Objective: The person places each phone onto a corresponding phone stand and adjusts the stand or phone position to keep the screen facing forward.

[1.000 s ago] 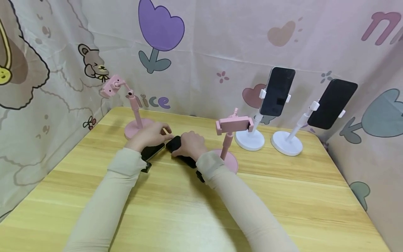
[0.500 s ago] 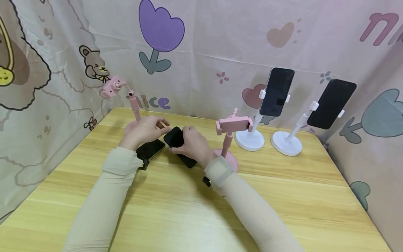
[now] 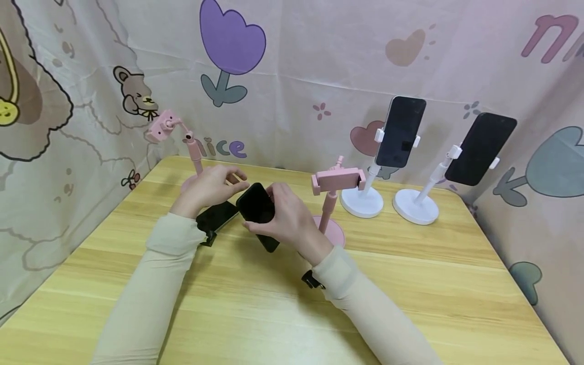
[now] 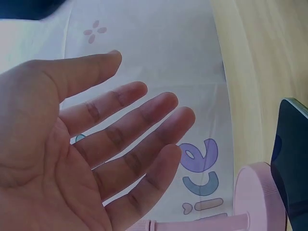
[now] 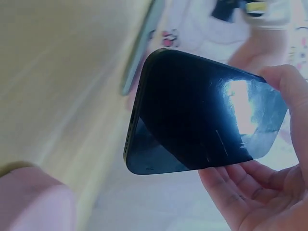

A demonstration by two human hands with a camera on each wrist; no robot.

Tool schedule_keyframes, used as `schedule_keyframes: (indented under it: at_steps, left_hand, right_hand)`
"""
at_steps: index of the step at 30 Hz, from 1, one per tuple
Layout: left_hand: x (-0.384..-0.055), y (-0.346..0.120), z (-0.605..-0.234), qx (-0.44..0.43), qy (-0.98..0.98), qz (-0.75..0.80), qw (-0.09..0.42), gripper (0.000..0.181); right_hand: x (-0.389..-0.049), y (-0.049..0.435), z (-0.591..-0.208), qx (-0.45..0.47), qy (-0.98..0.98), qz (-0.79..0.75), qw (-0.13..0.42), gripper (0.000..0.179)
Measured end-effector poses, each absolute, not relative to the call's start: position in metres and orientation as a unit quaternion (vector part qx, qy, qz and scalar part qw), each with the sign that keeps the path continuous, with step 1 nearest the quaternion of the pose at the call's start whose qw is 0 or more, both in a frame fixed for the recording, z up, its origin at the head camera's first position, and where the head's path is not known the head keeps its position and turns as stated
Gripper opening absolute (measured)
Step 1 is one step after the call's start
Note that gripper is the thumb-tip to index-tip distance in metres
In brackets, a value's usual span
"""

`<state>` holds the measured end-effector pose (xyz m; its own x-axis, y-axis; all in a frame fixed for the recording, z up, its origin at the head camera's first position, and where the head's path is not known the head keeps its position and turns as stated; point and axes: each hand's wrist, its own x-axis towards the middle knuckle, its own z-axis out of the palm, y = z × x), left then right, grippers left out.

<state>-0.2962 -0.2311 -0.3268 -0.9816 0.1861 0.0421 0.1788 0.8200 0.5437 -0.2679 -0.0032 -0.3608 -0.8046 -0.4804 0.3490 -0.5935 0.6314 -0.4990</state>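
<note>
My right hand (image 3: 292, 220) grips a black smartphone (image 3: 256, 205) by its long edges, thumb on one side and fingers on the other. In the right wrist view the phone (image 5: 192, 115) is tilted, its dark screen catching a bright reflection. To the left, my left hand (image 3: 207, 188) hovers with relaxed fingers and holds nothing; its palm and spread fingers show in the left wrist view. A second black smartphone (image 3: 218, 217) lies on the table below that hand. A pink phone stand (image 3: 196, 152) rises behind the left hand, and another pink stand (image 3: 338, 181) stands right of the right hand.
Two white stands hold phones at the back right: one white base (image 3: 362, 204) and, farther right, another white base (image 3: 416, 207). All stand on a wooden table (image 3: 255, 304). A printed curtain (image 3: 296, 91) hangs behind the table and along its sides.
My right hand has lifted its smartphone off the table and tilted it up, its wrist moving toward the right and nearer. The left hand has drawn slightly back left, exposing more of the second phone.
</note>
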Motion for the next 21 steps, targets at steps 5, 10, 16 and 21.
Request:
schedule_keyframes:
  at_steps: [5, 10, 16, 21]
  left_hand:
    - [-0.294, -0.230, -0.325, 0.103, 0.952, 0.289, 0.003, 0.034]
    - [-0.292, -0.227, -0.324, 0.108, 0.950, 0.292, 0.005, 0.033]
    - [-0.289, -0.223, -0.321, 0.119, 0.948, 0.297, -0.008, 0.031]
    - [-0.287, -0.217, -0.319, 0.134, 0.944, 0.299, -0.028, 0.027]
  right_hand:
    - [-0.247, 0.006, -0.348, 0.314, -0.878, 0.335, 0.134, 0.067]
    - [-0.232, 0.012, -0.337, 0.334, -0.863, 0.349, 0.147, 0.066]
    - [-0.222, 0.016, -0.328, 0.356, -0.846, 0.365, 0.154, 0.066]
    - [-0.214, 0.021, -0.322, 0.370, -0.831, 0.375, 0.178, 0.067]
